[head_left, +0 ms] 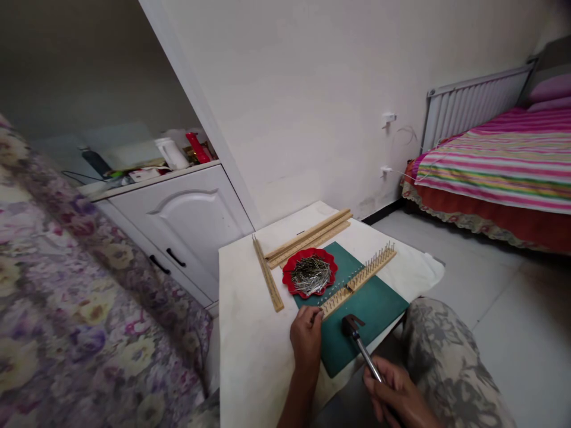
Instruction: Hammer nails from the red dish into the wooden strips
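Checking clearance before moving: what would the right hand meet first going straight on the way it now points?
The right hand, hammer leading, would probably meet the nail-studded wooden strip first, though the hammer's height is unclear, so it might pass over.

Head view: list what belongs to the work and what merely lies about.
Work:
- brown and silver metal hammer
- nail-studded pale wooden strip
- red scalloped dish of metal nails
- green rectangular mat
- loose pale wooden strips, probably

Lying about:
- white cylindrical container
- striped pink bedspread
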Demonstrator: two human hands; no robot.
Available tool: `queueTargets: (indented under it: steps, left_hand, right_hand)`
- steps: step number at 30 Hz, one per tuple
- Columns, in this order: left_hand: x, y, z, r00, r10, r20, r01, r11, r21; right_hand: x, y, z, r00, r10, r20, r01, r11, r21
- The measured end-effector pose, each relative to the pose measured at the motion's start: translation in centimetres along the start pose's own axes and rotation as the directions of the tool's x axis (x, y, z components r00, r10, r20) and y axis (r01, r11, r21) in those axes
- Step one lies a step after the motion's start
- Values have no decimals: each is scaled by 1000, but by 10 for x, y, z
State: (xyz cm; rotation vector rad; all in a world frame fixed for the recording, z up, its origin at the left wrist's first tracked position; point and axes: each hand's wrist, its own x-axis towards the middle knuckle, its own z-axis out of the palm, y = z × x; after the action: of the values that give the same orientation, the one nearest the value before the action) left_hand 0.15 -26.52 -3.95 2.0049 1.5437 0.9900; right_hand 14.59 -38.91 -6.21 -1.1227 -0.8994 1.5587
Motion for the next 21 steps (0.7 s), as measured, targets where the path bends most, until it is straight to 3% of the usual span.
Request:
queueTargets:
  steps: [10,21]
  left_hand:
    - [0,4,2,998,39,-45,-37,999,32]
    - [-1,3,3,999,48,-26,-47,998,37]
  right_hand:
    - [2,5,-1,1000,5,26,-5,1000,0]
    - [23,-41,11,990,-56,128,52,998,32]
